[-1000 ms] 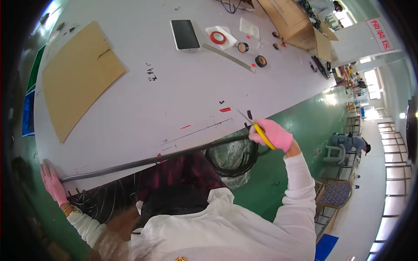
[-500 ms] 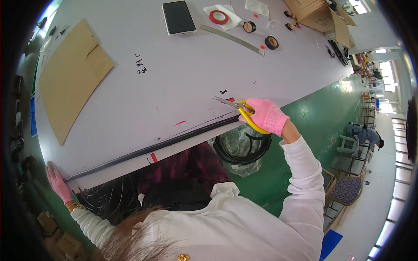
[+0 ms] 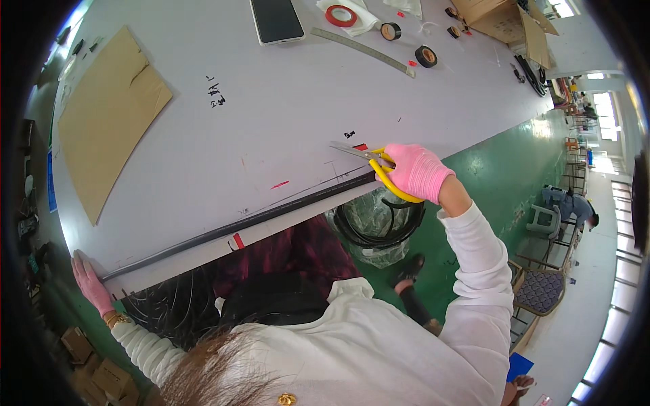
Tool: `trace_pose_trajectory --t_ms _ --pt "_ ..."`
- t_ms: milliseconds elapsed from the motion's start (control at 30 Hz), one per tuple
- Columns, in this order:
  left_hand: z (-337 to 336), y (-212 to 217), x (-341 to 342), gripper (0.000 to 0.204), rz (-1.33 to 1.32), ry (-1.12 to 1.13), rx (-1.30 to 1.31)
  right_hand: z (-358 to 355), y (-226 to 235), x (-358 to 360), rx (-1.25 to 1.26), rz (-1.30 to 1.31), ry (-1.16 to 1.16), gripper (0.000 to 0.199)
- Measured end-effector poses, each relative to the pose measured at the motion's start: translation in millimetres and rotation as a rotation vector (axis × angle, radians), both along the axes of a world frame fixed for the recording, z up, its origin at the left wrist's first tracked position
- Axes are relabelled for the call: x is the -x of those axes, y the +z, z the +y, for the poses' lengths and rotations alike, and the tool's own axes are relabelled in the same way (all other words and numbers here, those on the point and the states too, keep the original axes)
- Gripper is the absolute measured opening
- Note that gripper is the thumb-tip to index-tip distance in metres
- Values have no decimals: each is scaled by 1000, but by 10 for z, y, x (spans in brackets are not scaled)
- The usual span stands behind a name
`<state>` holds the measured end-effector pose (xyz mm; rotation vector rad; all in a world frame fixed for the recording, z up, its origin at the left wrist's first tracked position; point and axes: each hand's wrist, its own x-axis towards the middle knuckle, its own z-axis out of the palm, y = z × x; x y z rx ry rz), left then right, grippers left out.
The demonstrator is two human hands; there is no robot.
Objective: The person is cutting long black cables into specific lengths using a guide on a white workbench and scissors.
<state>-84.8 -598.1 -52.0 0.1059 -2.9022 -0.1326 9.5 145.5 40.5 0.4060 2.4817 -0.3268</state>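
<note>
A long black tube (image 3: 223, 232) lies along the near edge of the table, slanting up to the right. At its right end my right hand (image 3: 418, 172), in a pink glove, is closed round the yellow handles of a pair of scissors (image 3: 380, 162). The blades point left over the table and look slightly parted. Whether that hand also touches the tube, I cannot tell. My left hand (image 3: 90, 284), gloved in pink too, rests at the table's left corner by the tube's other end, fingers stretched out.
Brown cardboard (image 3: 112, 122) lies at the left. Farther back are a phone-like device (image 3: 277, 20), a steel ruler (image 3: 362, 51), red tape (image 3: 340, 15), black tape (image 3: 426, 56) and a carton (image 3: 497, 24). Below the table edge sits a bagged black coil (image 3: 376, 230); a person's foot (image 3: 408, 268) is nearby.
The view has shifted slightly. Another person's leg and foot have come into sight on the floor to my right, with a hand lower down. My hands keep nearly the same places.
</note>
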Motion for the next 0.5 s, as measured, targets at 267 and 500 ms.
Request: trace_pose_trajectory --t_ms 267,500 --pt "40 67 23 47 10 29 6 -23 -26 -3 -30 16 -34 35" --pt "3028 269 -333 45 -98 -381 -587 -10 -1 45 -49 -2 18 34"
